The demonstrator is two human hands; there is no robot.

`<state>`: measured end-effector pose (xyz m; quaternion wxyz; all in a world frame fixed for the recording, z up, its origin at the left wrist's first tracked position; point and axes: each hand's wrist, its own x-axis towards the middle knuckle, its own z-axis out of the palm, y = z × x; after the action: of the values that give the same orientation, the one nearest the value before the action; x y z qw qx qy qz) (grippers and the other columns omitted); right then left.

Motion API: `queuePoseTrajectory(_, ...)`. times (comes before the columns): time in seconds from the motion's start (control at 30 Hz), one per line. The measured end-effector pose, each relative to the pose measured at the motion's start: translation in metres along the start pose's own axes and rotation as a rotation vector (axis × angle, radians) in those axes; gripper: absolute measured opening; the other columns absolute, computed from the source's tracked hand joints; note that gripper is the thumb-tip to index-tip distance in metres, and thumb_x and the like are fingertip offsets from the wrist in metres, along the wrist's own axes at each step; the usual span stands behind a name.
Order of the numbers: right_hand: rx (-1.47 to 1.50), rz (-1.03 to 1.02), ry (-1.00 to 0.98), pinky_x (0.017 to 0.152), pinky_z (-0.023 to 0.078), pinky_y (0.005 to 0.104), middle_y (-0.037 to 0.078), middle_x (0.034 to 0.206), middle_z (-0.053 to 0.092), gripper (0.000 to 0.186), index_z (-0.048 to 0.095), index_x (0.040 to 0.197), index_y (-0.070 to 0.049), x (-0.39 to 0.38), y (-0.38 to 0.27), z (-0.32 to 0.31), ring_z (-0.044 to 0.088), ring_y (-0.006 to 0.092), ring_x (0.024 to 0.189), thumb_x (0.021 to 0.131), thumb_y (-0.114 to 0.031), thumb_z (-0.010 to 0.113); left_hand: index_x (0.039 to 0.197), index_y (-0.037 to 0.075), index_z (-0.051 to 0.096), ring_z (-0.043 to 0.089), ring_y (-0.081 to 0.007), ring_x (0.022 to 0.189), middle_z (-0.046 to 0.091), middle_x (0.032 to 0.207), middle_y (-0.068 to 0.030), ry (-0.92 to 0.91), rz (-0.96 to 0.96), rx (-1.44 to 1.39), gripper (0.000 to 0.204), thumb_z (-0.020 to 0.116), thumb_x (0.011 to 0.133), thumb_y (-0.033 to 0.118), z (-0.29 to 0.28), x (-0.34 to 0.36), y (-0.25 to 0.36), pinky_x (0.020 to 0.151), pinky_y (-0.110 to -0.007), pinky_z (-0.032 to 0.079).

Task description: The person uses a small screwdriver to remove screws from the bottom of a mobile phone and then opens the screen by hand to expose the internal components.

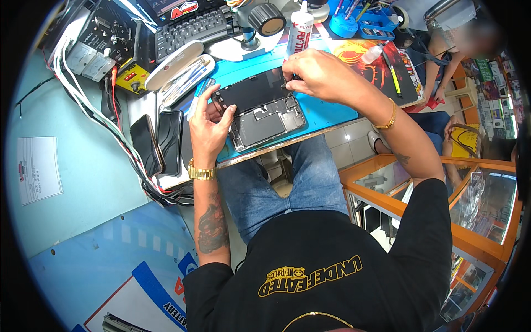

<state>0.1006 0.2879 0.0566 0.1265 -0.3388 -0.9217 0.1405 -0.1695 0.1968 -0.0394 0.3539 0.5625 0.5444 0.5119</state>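
Note:
An opened smartphone lies on the blue work mat [332, 110] at the table's front edge. Its dark screen panel [251, 91] is on the far side, and its body [271, 123], with the inner parts and battery bared, is on the near side. My left hand [210, 127] grips the phone's left side, thumb over the edge and fingers behind it. At the far right corner of the screen panel, my right hand [318, 77] is closed in a pinch. Whatever its fingertips hold is hidden.
Two dark phones [146, 144] [169, 141] lie left, below an open case of tools [180, 77]. Behind stand a keyboard [193, 36], a microscope stand [249, 41] and a white tube [300, 27]. A yellow pen-like tool [394, 77] lies right. Another person [442, 66] sits beyond.

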Motion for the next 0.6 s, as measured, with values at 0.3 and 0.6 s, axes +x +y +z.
queuePoseTrajectory(0.3, -0.02, 0.011, -0.078, 0.081, 0.054, 0.0495, 0.02, 0.093, 0.07, 0.015, 0.067, 0.091, 0.001, 0.006, -0.007, -0.001, 0.069, 0.0398, 0.092, 0.082, -0.009, 0.073, 0.143, 0.005, 0.055, 0.062, -0.0026, 0.074, 0.069, 0.082, 0.0005, -0.017, -0.012, 0.043, 0.055, 0.077, 0.093, 0.001, -0.001, 0.0, 0.005, 0.067, -0.019, 0.051)
queuePoseTrajectory(0.6, -0.084, 0.081, -0.225, 0.081, 0.055, 0.0483, 0.019, 0.095, 0.072, 0.017, 0.07, 0.098, -0.002, 0.016, -0.012, -0.013, 0.07, 0.039, 0.092, 0.086, -0.012, 0.075, 0.146, 0.004, 0.053, 0.065, -0.0043, 0.08, 0.07, 0.087, -0.0011, -0.029, -0.02, 0.014, 0.057, 0.076, 0.093, -0.001, 0.0, -0.001, 0.006, 0.073, -0.021, 0.054)
